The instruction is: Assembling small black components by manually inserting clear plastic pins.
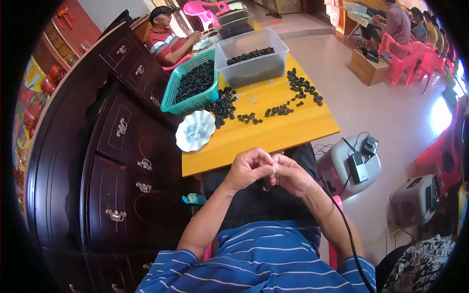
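Over my lap, just off the near edge of the yellow table (273, 131), my left hand (248, 168) and my right hand (292, 175) meet at the fingertips. Both are closed in a pinch; whatever they hold is too small or hidden to name. Beyond them, small black parts (279, 110) lie in loose groups on the tabletop. A white scalloped dish (183, 139) with small clear pieces sits at the table's left edge. Behind it stand a teal basket (168, 101) full of black parts and a translucent plastic bin (261, 72) with more of them.
A dark wooden cabinet (105, 195) lines my left side. On the right, a grey stool (337, 161) carries small devices with cables. A person in a red striped shirt (168, 41) sits at the far left. Pink chairs (398, 58) and other people are at the far right.
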`<state>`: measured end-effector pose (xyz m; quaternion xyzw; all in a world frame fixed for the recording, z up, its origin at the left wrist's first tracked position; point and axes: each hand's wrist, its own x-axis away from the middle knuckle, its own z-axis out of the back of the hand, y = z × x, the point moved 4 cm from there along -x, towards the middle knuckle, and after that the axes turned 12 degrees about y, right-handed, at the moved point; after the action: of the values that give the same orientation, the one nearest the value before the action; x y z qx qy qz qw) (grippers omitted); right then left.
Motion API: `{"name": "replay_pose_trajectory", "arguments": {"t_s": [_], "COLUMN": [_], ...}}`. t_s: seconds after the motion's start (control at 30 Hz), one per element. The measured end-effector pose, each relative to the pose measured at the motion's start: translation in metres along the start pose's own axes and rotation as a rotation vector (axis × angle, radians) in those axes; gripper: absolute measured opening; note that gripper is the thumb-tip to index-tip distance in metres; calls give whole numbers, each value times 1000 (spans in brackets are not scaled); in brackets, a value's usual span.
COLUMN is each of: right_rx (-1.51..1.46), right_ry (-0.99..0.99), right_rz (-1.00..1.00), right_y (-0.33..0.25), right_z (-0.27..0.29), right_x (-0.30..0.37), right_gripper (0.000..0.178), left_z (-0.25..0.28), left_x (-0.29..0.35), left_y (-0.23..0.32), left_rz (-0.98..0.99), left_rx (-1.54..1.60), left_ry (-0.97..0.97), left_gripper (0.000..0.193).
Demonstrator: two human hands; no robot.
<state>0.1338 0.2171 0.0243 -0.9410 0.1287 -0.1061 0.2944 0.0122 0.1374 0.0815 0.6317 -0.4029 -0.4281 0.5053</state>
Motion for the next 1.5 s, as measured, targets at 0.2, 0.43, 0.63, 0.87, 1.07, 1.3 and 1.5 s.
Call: {"name": "replay_pose_trajectory", "arguments": {"t_s": [0.2,0.43,0.63,0.87,1.07,1.3,1.5], "right_rx": [-16,34,41,11,5,42,142], "right_ry": [47,109,208,188,250,218,285], "right_rz": [-50,-76,-160,-180,-147,-100,-127], "right_y": [-5,-10,-3,-7,-15,-11,-19], "right_z": [-2,1,1,7,8,15,-4], "right_x": [1,-1,-3,-3,-3,-3,-12], "right_gripper": [15,16,16,16,17,16,13], "left_z": [16,58,67,68,69,80,79], "left_x": [-32,-126,-177,-197,-194,-150,-104], "left_y": [-4,-15,-33,-57,-48,-21,-15], "left_rz": [159,-236,-352,-296,-231,65,183], "left_rx": [170,-1001,-1084,-1228,-1101,-550,-268], "left_ry": [-278,257,271,134,176,168,184], "left_gripper": [31,23,26,17,10,8,19]}}
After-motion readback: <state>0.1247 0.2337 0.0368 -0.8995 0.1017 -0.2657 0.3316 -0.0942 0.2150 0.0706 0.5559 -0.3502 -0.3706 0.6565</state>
